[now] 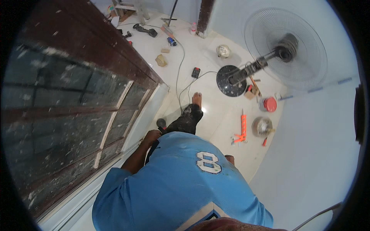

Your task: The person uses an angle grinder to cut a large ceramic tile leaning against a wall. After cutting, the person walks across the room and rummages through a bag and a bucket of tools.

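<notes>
At the left of my body, by the base of the window frame (127, 140), my left hand (152, 136) is closed. It appears to grip a black-and-red tool (161, 124) whose exact kind I cannot make out. Only a sliver of my right hand (230, 158) shows past the right side of my blue jersey (169, 173), so its fingers are hidden. Nearest to that hand on the floor lies an orange caulking gun (243, 127). My bare foot (197, 99) rests on the pale tiles ahead of me.
A pedestal fan (231, 81) stands ahead right. Beside the right wall are a red-lidded tub (268, 104) and a round wrapped bundle (262, 126). A cable (180, 73) crosses the floor past a black-and-red charger (195, 72). Further off lie a dark power tool (145, 30) and a ladder (131, 7).
</notes>
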The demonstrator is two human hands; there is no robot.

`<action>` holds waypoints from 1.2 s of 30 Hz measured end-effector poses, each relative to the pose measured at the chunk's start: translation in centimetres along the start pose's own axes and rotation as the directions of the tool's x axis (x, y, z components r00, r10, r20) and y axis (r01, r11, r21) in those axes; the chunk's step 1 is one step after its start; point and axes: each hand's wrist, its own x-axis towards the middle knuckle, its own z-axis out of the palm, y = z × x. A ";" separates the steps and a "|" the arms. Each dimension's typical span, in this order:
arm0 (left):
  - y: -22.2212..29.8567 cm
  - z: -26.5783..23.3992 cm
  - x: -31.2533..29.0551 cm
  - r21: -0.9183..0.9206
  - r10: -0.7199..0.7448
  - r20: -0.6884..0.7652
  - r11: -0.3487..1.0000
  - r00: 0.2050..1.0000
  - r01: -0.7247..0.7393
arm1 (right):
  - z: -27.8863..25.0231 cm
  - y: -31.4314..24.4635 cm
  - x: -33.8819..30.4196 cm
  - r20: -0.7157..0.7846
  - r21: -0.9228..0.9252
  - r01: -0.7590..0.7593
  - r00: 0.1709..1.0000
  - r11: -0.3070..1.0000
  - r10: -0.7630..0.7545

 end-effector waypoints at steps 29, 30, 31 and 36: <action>34.9 -39.1 19.1 -0.453 -0.114 -0.680 0.842 0.724 -0.293 | -12.0 -38.1 83.2 0.486 -0.371 0.778 0.628 0.508 -0.608; 35.4 -40.7 19.7 -0.466 -0.122 -0.685 0.831 0.718 -0.303 | -11.2 -37.5 88.4 0.463 -0.466 0.803 0.579 0.371 -0.672; 34.7 -41.2 19.6 -0.505 -0.188 -0.671 0.824 0.717 -0.257 | -9.0 -38.7 90.3 0.581 -0.433 0.866 0.481 0.250 -0.657; 32.0 -46.4 21.1 -0.711 -0.524 -0.598 0.697 0.607 -0.100 | -3.1 -41.4 97.5 0.779 -0.346 0.923 0.384 0.171 -0.496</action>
